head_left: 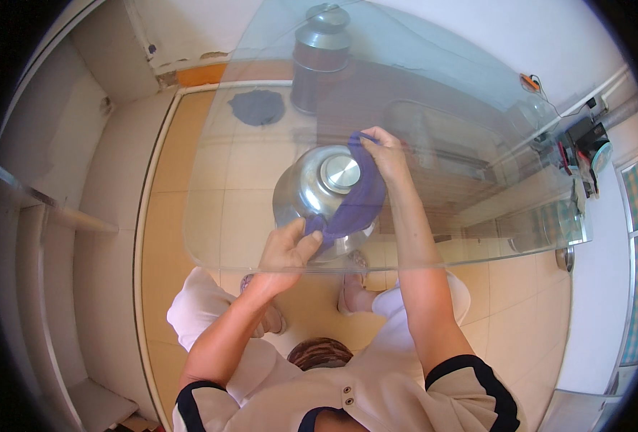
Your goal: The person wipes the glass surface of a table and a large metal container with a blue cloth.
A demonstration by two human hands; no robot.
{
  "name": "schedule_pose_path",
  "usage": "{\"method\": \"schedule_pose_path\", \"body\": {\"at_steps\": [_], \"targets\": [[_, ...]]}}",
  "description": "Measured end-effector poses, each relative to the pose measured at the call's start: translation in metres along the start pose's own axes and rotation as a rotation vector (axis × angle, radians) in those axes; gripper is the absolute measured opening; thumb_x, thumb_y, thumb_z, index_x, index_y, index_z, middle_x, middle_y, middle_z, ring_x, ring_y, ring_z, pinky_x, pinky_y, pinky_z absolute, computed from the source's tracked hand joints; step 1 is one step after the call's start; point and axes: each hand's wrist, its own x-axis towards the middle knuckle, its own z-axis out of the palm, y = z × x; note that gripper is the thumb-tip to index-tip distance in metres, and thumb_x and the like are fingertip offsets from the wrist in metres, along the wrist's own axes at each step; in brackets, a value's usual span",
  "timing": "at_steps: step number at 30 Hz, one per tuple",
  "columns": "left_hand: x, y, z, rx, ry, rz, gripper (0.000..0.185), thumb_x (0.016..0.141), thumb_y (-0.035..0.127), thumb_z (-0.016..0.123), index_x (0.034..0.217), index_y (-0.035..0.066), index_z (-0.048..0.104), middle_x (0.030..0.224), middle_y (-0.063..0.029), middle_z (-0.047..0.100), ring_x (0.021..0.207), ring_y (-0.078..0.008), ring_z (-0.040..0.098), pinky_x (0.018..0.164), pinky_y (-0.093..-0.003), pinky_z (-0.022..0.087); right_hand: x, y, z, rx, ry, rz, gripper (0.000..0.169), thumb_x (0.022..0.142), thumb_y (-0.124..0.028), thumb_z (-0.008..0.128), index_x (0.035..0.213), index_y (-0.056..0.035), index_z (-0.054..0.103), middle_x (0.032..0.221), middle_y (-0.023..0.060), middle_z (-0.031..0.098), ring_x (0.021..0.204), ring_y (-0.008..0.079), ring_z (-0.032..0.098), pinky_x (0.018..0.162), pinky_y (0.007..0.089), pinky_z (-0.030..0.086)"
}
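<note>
A rounded, shiny metal vessel, with a raised round disc on top, sits at the near part of the glass tabletop. It looks like an upturned bowl or a domed lid; which one I cannot tell. A purple cloth stretches between my hands and covers the vessel's right side. My left hand pinches the bunched lower end of the cloth by the vessel's near edge. At the far right side, my right hand grips the upper end between thumb and fingers.
A tall lidded metal canister stands at the back. Left of it is a dark grey cloth-like patch. The glass has a near edge above my knees. Shelving lines the left side; small items and a cord are at right.
</note>
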Motion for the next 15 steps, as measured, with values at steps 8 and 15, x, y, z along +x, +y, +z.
{"method": "schedule_pose_path", "body": {"at_steps": [8,15], "targets": [[0.004,-0.010,0.004,-0.112,0.096,0.153,0.021,0.087,0.017,0.053,0.081,-0.004,0.055,0.070,-0.0030,0.051,0.068,-0.0088,0.043,0.060,-0.0292,0.040,-0.047,0.046,-0.020,0.050,0.139,0.108,0.010,0.082,-0.010,0.061,0.087,-0.0020,0.064,0.074,0.0022,0.061,0.067,0.0096,0.054,0.060,0.0259,0.043],[-0.028,-0.055,0.005,0.336,0.119,0.049,0.021,0.086,0.013,0.054,0.074,-0.005,0.054,0.066,-0.0063,0.054,0.066,-0.0129,0.049,0.060,-0.0332,0.041,-0.115,0.057,-0.063,-0.730,-0.013,-0.092,0.013,0.077,-0.013,0.064,0.083,-0.0011,0.065,0.072,0.0142,0.063,0.067,0.0165,0.058,0.064,0.0307,0.046]]}}
